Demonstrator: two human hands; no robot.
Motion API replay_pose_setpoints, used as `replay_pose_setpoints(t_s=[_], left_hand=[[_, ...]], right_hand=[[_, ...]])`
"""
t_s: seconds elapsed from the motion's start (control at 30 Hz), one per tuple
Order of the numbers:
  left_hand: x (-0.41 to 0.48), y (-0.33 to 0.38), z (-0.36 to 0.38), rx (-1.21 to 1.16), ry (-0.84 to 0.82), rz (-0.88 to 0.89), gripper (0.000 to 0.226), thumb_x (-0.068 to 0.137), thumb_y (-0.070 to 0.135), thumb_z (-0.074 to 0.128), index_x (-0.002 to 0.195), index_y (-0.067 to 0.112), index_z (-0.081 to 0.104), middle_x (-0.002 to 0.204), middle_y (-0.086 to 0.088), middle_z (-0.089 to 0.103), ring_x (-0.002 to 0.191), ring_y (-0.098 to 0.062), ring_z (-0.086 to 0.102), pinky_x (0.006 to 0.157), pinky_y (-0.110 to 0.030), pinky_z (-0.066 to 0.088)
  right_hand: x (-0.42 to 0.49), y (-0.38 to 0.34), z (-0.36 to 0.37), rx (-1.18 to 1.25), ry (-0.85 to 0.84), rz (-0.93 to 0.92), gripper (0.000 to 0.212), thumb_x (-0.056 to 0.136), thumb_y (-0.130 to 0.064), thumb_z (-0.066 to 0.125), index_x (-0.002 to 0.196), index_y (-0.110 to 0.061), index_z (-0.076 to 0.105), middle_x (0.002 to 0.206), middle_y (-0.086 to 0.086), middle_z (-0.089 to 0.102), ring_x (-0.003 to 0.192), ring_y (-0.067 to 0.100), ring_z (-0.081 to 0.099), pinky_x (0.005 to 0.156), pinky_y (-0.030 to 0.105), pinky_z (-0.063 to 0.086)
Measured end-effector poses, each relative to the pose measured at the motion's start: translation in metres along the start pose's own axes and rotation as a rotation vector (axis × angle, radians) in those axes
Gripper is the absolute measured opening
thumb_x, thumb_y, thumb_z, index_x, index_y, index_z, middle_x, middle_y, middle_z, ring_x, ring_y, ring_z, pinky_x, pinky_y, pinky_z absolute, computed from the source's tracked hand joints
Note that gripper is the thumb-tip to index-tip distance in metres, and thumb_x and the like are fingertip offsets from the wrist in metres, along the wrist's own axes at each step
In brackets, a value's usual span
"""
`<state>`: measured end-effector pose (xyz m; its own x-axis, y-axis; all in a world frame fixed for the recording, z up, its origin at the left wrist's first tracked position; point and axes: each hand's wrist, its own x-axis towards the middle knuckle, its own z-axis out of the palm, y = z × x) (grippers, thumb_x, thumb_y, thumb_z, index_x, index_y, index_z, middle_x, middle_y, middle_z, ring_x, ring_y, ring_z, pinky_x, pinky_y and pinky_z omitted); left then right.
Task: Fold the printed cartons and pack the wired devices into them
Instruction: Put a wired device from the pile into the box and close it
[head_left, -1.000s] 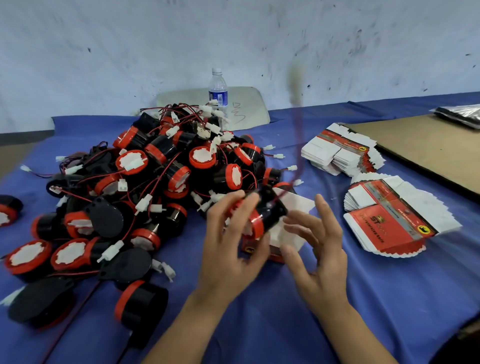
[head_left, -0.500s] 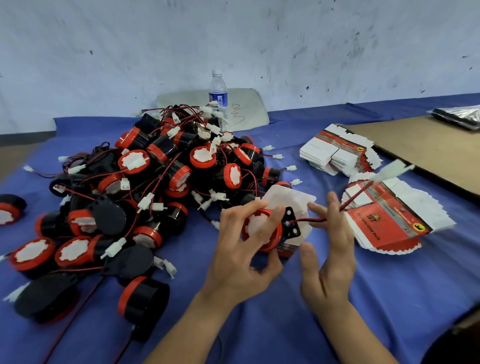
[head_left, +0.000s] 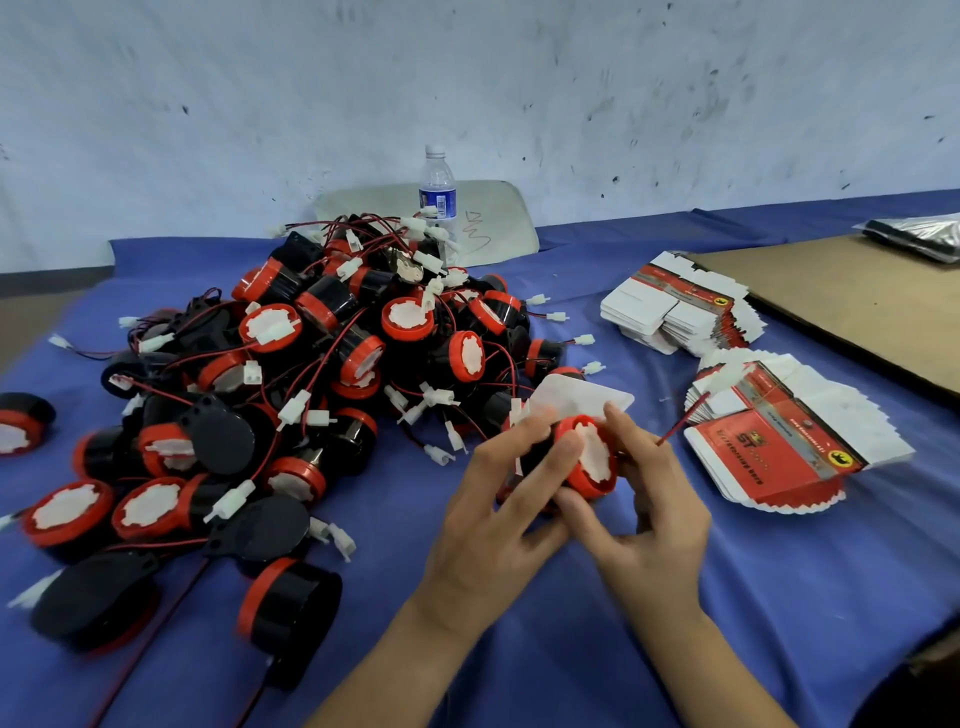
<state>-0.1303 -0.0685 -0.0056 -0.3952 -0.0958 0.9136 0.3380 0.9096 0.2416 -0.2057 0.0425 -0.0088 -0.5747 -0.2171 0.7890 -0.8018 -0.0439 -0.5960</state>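
Both hands hold one black wired device with a red rim and white face (head_left: 589, 457) just above the blue cloth. My left hand (head_left: 498, 499) grips its black body from the left. My right hand (head_left: 649, 499) curls round its right side, and the red wire (head_left: 680, 423) runs out past the fingers to a white plug (head_left: 727, 375). A partly folded carton (head_left: 582, 397) lies right behind the device, white flap up. A big heap of the same devices (head_left: 311, 364) fills the left. Two fanned stacks of flat printed cartons (head_left: 779, 441) (head_left: 675, 312) lie at the right.
A water bottle (head_left: 438, 195) stands behind the heap against a pale board (head_left: 493, 218). A brown cardboard sheet (head_left: 857, 306) covers the far right of the table, with a silver bag (head_left: 919, 236) at its back. Loose devices lie near the front left edge (head_left: 291, 618).
The device has been turned so its red-rimmed face points right and up. My right hand let go of the stretched wire and closed in round the device; the plug dropped onto the near carton stack.
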Motion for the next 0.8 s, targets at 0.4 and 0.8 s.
replay_pose_setpoints(t_s=[0.4, 0.8], left_hand=[[-0.010, -0.018, 0.009, -0.183, -0.365, -0.603, 0.100, 0.073, 0.047, 0.067, 0.136, 0.067, -0.008, 0.151, 0.013, 0.029, 0.136, 0.004, 0.021, 0.115, -0.038, 0.029], [-0.015, -0.021, 0.012, -0.284, -0.391, -0.646, 0.104, 0.080, 0.027, 0.078, 0.138, 0.067, 0.001, 0.139, 0.035, 0.026, 0.129, 0.020, 0.027, 0.095, 0.001, 0.027]], right_hand=[[0.003, 0.008, 0.001, 0.040, 0.053, 0.175, 0.036, 0.075, -0.040, 0.070, 0.107, -0.044, 0.053, 0.104, -0.009, 0.060, 0.100, 0.011, 0.060, 0.082, 0.017, 0.047], [0.005, 0.011, 0.004, -0.264, -0.203, 0.132, 0.009, 0.074, -0.006, 0.075, 0.079, -0.008, 0.068, 0.102, -0.002, 0.066, 0.100, 0.022, 0.061, 0.080, 0.021, 0.046]])
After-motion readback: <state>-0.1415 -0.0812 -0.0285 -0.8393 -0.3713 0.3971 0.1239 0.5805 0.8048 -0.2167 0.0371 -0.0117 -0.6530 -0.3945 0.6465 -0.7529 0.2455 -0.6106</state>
